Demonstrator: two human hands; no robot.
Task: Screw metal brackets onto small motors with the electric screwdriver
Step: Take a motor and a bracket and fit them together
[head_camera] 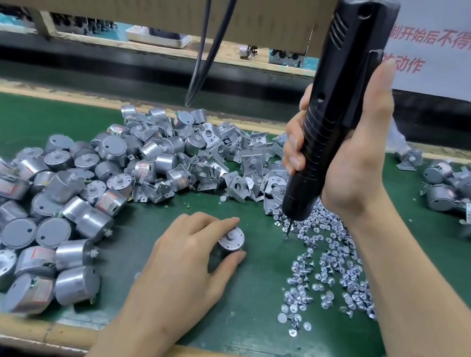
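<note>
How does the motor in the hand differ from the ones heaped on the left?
The held motor stands alone, shaft up; the heaped motors lie tumbled at all angles against each other. The left hand holds the held motor; nothing touches the heaped ones. Both are round silver cans on the green mat.

Shiny metal motors (41, 201); glossy black screwdriver (335, 107)

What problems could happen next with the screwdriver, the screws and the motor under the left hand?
The electric screwdriver bit sits among loose screws; one might seat crooked or drop.
The left hand pinches the motor close to its top face; a slipping bit could hit the fingers.
The brackets lie piled apart; this motor carries none, so driving now fastens nothing.
</note>
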